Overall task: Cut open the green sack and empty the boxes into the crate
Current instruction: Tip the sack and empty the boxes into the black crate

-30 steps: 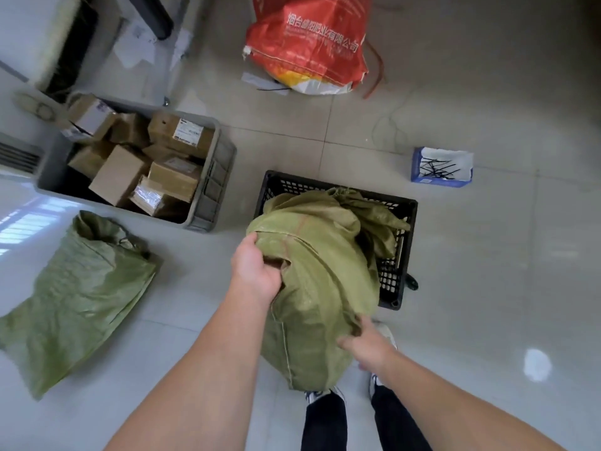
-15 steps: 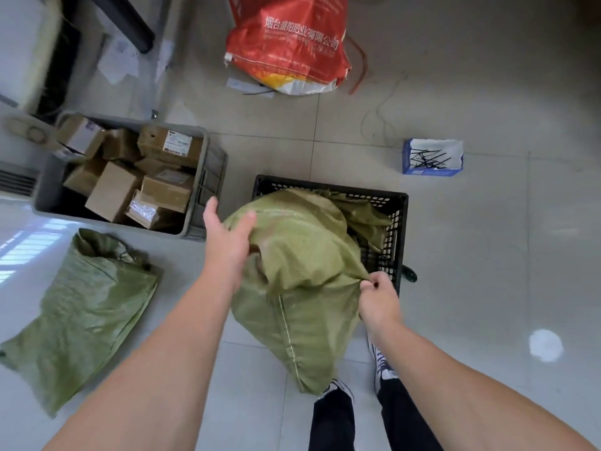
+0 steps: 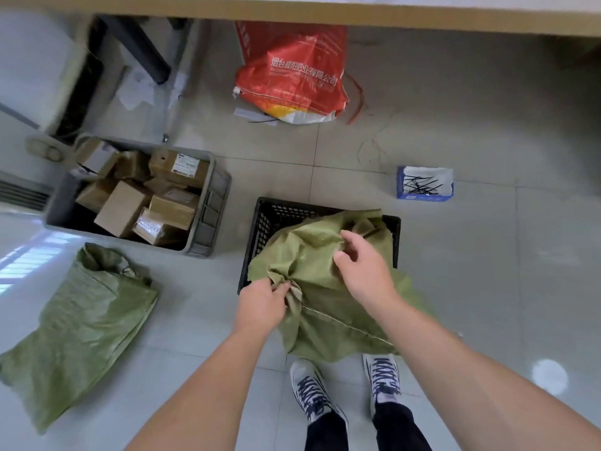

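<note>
Left hand (image 3: 261, 305) pinched shut on a bunched corner of the green sack (image 3: 325, 288), right at the stitched seam; right hand (image 3: 364, 271) hovering just above the cloth with fingers loosely spread, holding nothing.

Sack draped over the near rim of the black crate (image 3: 270, 219), mouth end sagging inside it, sewn bottom hanging toward the shoes (image 3: 312, 395). Looks limp and mostly collapsed, so probably near the end of emptying, though hidden whether any boxes remain inside it.

For a clean finish: take the opposite bottom corner with the right hand, lift both corners evenly and high, keep the mouth below the crate rim, give short shakes. Worth avoiding a lopsided lift, which could fold the weave and trap a box, or spill one past the rim onto the tiled floor (image 3: 487, 255).

Black crate interior mostly covered by cloth; contents not visible. Away to the left of the left hand, a grey tote (image 3: 208, 229) heaped with brown cardboard boxes (image 3: 122, 208), some labelled, one wrapped in clear film. Nearer on that side, a second green sack (image 3: 81, 327) flat on the floor. Beyond the right hand, a small blue box (image 3: 422, 196) holding black cable ties. Further off, a red woven bag (image 3: 292, 76) under a table edge.
</note>
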{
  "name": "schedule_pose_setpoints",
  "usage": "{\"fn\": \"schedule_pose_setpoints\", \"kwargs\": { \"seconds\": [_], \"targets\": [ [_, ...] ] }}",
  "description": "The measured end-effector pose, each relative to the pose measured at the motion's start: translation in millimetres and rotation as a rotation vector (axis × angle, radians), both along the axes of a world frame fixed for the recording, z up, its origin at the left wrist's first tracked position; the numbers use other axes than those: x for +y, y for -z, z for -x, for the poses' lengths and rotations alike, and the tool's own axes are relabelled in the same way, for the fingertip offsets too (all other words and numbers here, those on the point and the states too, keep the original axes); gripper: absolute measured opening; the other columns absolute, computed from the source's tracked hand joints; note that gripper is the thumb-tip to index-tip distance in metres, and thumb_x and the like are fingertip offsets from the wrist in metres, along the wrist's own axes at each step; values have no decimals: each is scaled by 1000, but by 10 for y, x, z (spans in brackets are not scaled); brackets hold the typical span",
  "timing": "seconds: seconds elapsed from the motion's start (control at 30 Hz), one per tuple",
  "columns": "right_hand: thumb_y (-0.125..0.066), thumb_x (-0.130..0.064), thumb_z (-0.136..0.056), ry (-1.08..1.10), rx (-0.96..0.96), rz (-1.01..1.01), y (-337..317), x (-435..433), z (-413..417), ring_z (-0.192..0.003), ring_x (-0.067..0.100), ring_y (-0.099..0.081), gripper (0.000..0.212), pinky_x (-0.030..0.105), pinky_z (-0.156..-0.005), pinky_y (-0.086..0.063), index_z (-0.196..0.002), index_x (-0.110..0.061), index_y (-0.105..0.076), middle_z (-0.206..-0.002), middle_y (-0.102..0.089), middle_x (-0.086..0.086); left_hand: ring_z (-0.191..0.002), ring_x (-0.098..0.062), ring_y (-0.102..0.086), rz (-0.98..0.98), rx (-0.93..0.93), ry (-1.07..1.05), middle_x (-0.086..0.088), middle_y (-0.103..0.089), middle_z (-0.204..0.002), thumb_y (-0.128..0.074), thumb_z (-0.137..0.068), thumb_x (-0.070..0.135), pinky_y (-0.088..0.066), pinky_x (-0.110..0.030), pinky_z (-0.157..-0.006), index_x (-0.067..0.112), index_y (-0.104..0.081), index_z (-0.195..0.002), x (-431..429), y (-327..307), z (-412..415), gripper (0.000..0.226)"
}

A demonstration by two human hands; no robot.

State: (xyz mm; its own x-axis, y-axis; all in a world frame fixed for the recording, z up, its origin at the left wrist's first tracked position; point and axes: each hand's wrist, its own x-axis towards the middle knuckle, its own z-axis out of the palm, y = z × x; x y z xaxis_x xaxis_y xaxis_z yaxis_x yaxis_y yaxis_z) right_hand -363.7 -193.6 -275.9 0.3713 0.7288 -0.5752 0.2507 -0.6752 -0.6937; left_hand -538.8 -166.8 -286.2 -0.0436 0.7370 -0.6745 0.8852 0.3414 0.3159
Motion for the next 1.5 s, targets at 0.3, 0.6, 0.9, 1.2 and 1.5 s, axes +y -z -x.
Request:
{"fn": "schedule_pose_setpoints", "kwargs": {
  "seconds": [0.3,0.6,0.9,1.2,1.5],
  "targets": [
    [-61,-62,-79,-229,-406,474,117,-694,-511,-150,29,-7,85,58,-112,-21,-150,-39,-21,-163,-11,7,-72,-21,-54,-92,-331,-660,0,-61,-77,-55,-97,31,-40,-31,-62,17,-60,-80,185,-261,119,23],
    [-47,-11,-93,134,-197,76,-192,-768,-553,-73,31,-50,19,24,-58,-38,-75,-7,-49,-68,-55,8,-67,-19,-55,-170,-364,-560,0,-65,-76,-59,-94,27,-40,-30,-59,21,-66,-89,173,-575,292,11],
    [-44,-12,-91,41,-268,-31,-943,-409,-690,-67,25,-44,20,20,-52,-31,-76,1,-47,-69,-55,10,-90,-28,-64,-269,-245,-414,-4,-72,-90,-58,-92,36,-50,-39,-84,25,-66,-88,246,-1097,315,14],
    [-43,-14,-94,146,-338,-57,-1196,-525,-843,-63,21,-40,25,24,-53,-31,-72,-1,-43,-65,-49,7,-86,-28,-60,-352,-196,-416,-4,-68,-85,-55,-93,39,-47,-38,-78,17,-68,-88,314,-1379,367,26],
    [-45,-13,-95,141,-345,-142,-1409,-689,-918,-61,21,-36,27,36,-56,-31,-73,2,-43,-63,-42,6,-82,-26,-56,-369,-124,-308,1,-60,-74,-51,-96,38,-36,-33,-68,17,-62,-79,324,-1566,468,29]
  ]
}}
